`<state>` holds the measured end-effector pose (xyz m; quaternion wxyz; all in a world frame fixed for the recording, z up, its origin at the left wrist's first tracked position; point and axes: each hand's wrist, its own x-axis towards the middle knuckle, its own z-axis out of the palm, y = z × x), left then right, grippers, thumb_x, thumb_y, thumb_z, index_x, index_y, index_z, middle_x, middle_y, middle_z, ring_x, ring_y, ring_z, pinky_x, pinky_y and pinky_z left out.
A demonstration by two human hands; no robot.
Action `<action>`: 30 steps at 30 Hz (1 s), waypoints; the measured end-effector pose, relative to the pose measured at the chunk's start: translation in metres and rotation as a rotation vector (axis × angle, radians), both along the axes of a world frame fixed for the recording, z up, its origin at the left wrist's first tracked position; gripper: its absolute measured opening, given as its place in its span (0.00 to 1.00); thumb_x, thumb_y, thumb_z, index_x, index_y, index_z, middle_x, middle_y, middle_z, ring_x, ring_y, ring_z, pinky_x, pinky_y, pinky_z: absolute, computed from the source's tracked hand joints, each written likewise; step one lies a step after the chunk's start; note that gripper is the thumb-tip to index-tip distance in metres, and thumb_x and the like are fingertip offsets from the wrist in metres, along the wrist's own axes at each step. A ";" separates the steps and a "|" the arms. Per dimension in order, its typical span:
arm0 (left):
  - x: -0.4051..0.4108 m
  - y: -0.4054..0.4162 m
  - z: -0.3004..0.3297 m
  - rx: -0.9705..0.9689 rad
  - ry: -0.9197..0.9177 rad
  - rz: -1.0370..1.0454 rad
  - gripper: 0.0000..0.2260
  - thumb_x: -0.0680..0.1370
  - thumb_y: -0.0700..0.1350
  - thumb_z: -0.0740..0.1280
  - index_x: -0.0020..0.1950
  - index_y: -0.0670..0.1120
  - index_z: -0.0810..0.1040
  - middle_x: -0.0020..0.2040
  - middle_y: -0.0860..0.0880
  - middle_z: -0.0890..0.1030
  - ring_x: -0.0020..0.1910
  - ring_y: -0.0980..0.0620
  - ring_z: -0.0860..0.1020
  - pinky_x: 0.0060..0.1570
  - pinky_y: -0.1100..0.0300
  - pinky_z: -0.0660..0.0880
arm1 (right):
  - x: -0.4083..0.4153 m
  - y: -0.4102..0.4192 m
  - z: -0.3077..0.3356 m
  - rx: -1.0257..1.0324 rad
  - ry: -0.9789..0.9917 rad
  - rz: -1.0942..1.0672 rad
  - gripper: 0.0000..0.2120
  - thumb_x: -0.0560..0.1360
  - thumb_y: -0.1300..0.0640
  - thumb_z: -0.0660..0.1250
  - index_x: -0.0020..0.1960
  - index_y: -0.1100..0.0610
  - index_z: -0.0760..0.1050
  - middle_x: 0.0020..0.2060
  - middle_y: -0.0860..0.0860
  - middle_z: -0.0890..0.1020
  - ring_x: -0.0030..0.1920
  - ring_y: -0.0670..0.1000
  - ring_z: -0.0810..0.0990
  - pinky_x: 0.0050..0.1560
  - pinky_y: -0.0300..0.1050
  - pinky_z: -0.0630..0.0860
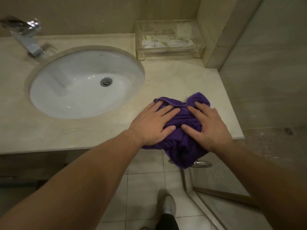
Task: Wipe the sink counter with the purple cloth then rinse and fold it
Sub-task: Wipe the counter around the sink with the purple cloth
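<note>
Currently, cloth: a crumpled purple microfibre cloth is laid on the front right part of the beige marble sink counter, to the right of the white oval basin; its lower part is hung over the front edge of the counter.
Left hand: the left hand is pressed flat on the left side of the cloth, with the fingers stretched and a little spread; nothing is gripped.
Right hand: the right hand is pressed flat on the right side of the cloth, also with straight fingers; the two thumbs are brought near each other over the middle of the cloth, but they are not touching.
Basin: it is sunk into the counter, and a round metal drain is seen in its bottom.
Tap: a chrome angular tap is mounted behind the basin, at its far left.
Box: a clear plastic box with white sachets inside is placed behind the basin's right side, against the wall.
Floor: pale floor tiles are seen below the counter edge, with one grey shoe on them.
Handle: a curved metal handle is seen under the hanging part of the cloth.
</note>
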<state>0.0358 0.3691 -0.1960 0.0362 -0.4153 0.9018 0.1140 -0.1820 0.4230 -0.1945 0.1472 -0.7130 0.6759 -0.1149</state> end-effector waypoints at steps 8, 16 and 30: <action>0.011 0.037 -0.007 -0.081 0.105 -0.018 0.30 0.79 0.61 0.46 0.78 0.53 0.65 0.76 0.52 0.70 0.76 0.46 0.65 0.75 0.49 0.62 | 0.012 0.041 -0.006 0.028 -0.026 -0.045 0.35 0.73 0.32 0.64 0.76 0.46 0.67 0.76 0.51 0.68 0.75 0.55 0.65 0.75 0.48 0.56; 0.009 0.065 0.017 -0.019 0.297 0.141 0.16 0.82 0.56 0.54 0.64 0.57 0.77 0.54 0.58 0.82 0.51 0.51 0.78 0.49 0.56 0.73 | 0.026 0.068 0.029 -0.013 -0.091 -0.093 0.21 0.75 0.33 0.57 0.50 0.47 0.80 0.44 0.46 0.82 0.46 0.51 0.78 0.43 0.46 0.74; -0.056 -0.053 0.076 0.571 0.032 0.256 0.26 0.70 0.56 0.78 0.65 0.51 0.78 0.57 0.51 0.80 0.56 0.48 0.79 0.53 0.57 0.77 | -0.052 -0.061 0.100 0.491 0.284 -0.252 0.41 0.64 0.31 0.76 0.66 0.55 0.71 0.58 0.54 0.77 0.56 0.57 0.78 0.52 0.51 0.79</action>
